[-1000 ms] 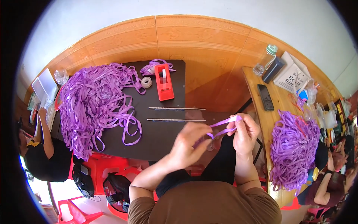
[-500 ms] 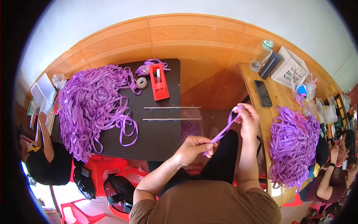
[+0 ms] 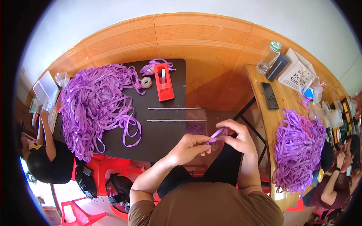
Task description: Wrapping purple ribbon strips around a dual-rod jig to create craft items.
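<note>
A short length of purple ribbon (image 3: 216,134) stretches between my two hands, over my lap and the gap between the tables. My left hand (image 3: 188,149) pinches its lower end between thumb and fingers. Curled around the other end is my right hand (image 3: 241,139); part of the ribbon is hidden behind its fingers. A big tangled heap of purple ribbon (image 3: 94,96) covers the dark table's left side, with loose loops trailing toward me. Two thin metal rods (image 3: 175,109) lie parallel, jutting past the table's right edge.
Behind the rods stand a red tape dispenser (image 3: 164,83) and a tape roll (image 3: 146,82). The wooden table (image 3: 260,98) on the right holds a phone (image 3: 269,96), bottle (image 3: 268,58), paper bag (image 3: 298,71) and second ribbon heap (image 3: 299,150). Other people sit at both sides.
My right hand has come down and left, closer to my left hand. The ribbon span between them is shorter. My left hand has shifted slightly left.
</note>
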The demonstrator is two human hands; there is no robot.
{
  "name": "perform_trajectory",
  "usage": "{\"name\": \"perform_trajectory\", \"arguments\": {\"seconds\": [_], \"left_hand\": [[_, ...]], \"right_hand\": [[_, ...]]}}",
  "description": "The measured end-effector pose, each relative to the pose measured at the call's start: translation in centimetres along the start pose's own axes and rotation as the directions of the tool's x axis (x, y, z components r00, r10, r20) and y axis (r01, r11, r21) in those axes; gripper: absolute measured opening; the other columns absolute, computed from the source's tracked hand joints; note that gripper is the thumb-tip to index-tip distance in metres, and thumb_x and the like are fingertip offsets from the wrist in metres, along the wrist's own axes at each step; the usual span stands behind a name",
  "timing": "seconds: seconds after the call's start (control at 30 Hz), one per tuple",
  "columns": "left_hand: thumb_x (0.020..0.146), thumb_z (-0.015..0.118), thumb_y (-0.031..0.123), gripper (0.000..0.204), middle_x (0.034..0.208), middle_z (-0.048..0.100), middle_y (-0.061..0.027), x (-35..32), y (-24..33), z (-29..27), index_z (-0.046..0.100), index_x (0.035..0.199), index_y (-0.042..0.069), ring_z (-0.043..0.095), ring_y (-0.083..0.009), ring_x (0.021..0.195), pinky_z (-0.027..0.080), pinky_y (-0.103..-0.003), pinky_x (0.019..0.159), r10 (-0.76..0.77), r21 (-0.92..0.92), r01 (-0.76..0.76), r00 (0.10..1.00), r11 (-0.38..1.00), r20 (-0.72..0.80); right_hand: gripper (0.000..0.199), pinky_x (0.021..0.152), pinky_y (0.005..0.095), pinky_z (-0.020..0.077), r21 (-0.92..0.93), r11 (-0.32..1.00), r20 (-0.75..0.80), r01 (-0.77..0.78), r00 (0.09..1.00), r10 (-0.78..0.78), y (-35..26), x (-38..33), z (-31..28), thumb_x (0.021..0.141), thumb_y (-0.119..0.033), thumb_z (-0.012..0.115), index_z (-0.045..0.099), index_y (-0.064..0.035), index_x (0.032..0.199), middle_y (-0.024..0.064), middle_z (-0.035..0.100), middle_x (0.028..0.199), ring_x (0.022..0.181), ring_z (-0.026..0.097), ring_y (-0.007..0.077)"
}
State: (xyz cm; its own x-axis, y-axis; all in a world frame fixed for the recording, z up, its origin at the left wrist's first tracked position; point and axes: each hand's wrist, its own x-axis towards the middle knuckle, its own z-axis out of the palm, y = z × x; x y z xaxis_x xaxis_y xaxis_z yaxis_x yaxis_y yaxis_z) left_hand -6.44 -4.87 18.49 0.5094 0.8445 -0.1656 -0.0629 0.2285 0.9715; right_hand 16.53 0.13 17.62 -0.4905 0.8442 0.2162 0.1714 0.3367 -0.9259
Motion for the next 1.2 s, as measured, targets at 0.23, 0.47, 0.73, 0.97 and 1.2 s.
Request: {"name": "perform_trajectory", "arguments": {"seconds": [0.23,0.47,0.73,0.97,1.2], "left_hand": [[0.092,0.059,0.01,0.027,0.079,0.063,-0.0026,0.3,-0.8,-1.1,0.062,0.117,0.0,0.056,-0.0064,0.067,0.044,-0.019,0.059,-0.027,-0.165,0.029,1.0,0.986,0.012],[0.092,0.059,0.013,0.024,0.077,0.063,-0.0034,0.2,-0.5,-0.6,0.064,0.112,0.0,0.056,-0.0074,0.065,0.044,-0.02,0.055,0.037,-0.264,-0.022,0.998,0.964,0.051],[0.093,0.059,0.014,0.019,0.077,0.067,-0.0078,-0.1,0.5,-1.1,0.067,0.098,-0.002,0.061,-0.0115,0.067,0.048,-0.023,0.063,-0.048,-0.223,0.059,0.997,0.973,0.054],[0.091,0.057,0.007,0.02,0.078,0.068,-0.0183,-0.7,3.8,-1.0,0.066,0.098,-0.009,0.065,-0.0227,0.07,0.052,-0.031,0.065,0.142,-0.401,-0.104,0.988,0.91,0.066],[0.09,0.058,0.01,0.021,0.077,0.066,-0.0191,-1.6,5.6,-1.1,0.065,0.097,-0.009,0.064,-0.0237,0.066,0.051,-0.031,0.06,0.125,-0.461,-0.098,0.992,0.882,0.028]], "right_hand": [[0.043,0.091,0.0378,0.0434,-0.387,0.903,-0.209,0.19,0.935,-0.286,0.7,0.0,0.8,0.067,0.002,0.067,0.062,-0.0018,0.109,0.014,0.061,0.109,0.107,0.055,0.0292],[0.039,0.075,0.0322,0.0426,0.129,0.987,-0.123,0.095,0.989,-0.08,1.0,-0.7,4.8,0.071,0.005,0.063,0.062,-0.0018,0.11,0.0101,0.066,0.089,0.08,0.061,0.0222],[0.033,0.065,0.0339,0.037,-0.507,0.779,-0.149,0.368,0.853,-0.5,2.2,0.9,5.2,0.066,0.004,0.062,0.063,-0.0033,0.098,0.0067,0.065,0.084,0.072,0.058,0.024],[0.018,0.074,0.0374,0.0418,-0.48,0.864,-0.237,0.153,0.926,-0.296,10.9,-0.8,6.6,0.083,-0.006,0.057,0.063,-0.0048,0.101,0.0115,0.064,0.101,0.092,0.06,0.0297],[0.016,0.078,0.0322,0.0492,-0.036,0.997,-0.289,-0.067,0.956,0.054,16.2,-2.2,7.7,0.09,-0.008,0.053,0.065,0.0,0.098,0.0136,0.066,0.094,0.086,0.065,0.0258]]}}
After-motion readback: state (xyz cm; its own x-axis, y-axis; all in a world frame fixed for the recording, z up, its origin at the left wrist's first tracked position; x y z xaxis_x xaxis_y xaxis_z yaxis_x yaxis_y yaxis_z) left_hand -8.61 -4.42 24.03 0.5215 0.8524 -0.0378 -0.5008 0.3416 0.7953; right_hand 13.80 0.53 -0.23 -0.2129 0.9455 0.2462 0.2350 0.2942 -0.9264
